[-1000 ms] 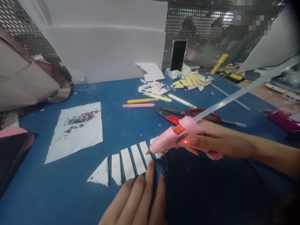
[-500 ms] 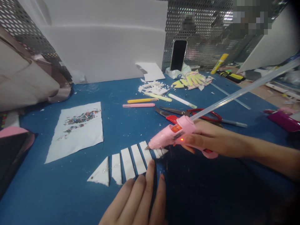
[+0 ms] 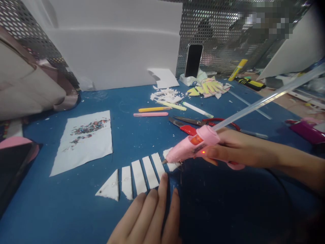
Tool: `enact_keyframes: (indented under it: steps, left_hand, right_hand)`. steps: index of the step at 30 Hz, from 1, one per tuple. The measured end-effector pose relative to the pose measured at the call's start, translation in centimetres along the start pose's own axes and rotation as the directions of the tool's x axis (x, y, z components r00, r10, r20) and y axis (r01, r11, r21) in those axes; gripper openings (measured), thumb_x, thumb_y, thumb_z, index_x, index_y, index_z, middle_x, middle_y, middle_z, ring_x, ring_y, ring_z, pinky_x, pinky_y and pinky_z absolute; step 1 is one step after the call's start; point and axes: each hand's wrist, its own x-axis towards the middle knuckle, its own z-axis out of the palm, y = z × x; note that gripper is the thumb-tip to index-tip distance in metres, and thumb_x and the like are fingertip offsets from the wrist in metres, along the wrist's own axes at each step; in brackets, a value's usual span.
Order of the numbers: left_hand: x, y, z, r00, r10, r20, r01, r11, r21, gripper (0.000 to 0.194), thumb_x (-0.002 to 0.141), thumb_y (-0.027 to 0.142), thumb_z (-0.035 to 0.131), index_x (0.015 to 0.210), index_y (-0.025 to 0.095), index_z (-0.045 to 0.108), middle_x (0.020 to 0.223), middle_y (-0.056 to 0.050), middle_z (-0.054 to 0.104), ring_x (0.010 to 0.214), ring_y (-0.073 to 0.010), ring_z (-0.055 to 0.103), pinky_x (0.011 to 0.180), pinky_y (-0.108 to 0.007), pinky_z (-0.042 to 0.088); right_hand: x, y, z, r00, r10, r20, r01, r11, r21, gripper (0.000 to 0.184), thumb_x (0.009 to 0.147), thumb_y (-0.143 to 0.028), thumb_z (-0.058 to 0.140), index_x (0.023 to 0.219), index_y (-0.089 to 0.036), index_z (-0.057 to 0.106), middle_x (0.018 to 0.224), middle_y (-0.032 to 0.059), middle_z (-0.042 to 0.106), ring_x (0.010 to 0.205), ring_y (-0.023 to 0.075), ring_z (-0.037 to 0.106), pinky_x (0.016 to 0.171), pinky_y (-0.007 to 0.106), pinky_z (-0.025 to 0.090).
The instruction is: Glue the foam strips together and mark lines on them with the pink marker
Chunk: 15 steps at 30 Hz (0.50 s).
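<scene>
My right hand (image 3: 228, 147) is wrapped round a pink hot glue gun (image 3: 189, 147) with a lit orange light and a long clear glue stick (image 3: 266, 98) in its back. The nozzle points down-left at the gap between the fourth white strip (image 3: 158, 163) and the rearmost white piece (image 3: 169, 156), partly hidden by the gun. Several white foam-like pieces lie in a row in a fish-bone shape, led by a triangular piece (image 3: 111, 188) with a dark dot. My left hand (image 3: 147, 217) lies with fingers stretched out, the index fingertip touching the strip's lower end.
Left on the blue table (image 3: 76, 206) lies a white sheet (image 3: 81, 149) with colourful glitter bits. Behind are markers (image 3: 152, 114), scissors (image 3: 188, 120), a red-handled cutter (image 3: 188, 129), white scraps (image 3: 166, 96), and a phone (image 3: 193, 61) propped upright.
The glue gun in my right hand has shifted slightly right, its tip going from the fourth strip's face to its right edge. My left hand stays in place.
</scene>
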Motion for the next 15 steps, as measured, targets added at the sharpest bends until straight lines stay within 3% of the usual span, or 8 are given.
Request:
enact_keyframes:
  steps: [15]
  left_hand:
    - [0.21,-0.1,0.21,1.0,0.007,-0.029,-0.007,1.0,-0.002,0.037,0.101,0.024,0.032,0.115,0.014,0.065,0.116,-0.01,0.072,0.097,-0.0205,0.057,0.089,-0.035,0.04]
  right_hand:
    - [0.02,0.31,0.18,0.999,0.024,0.033,-0.025,0.999,0.03,0.055,0.095,-0.062,0.044,0.068,-0.015,0.057,0.057,-0.0034,0.047,0.037,0.0045,0.046,0.036,0.016,0.034]
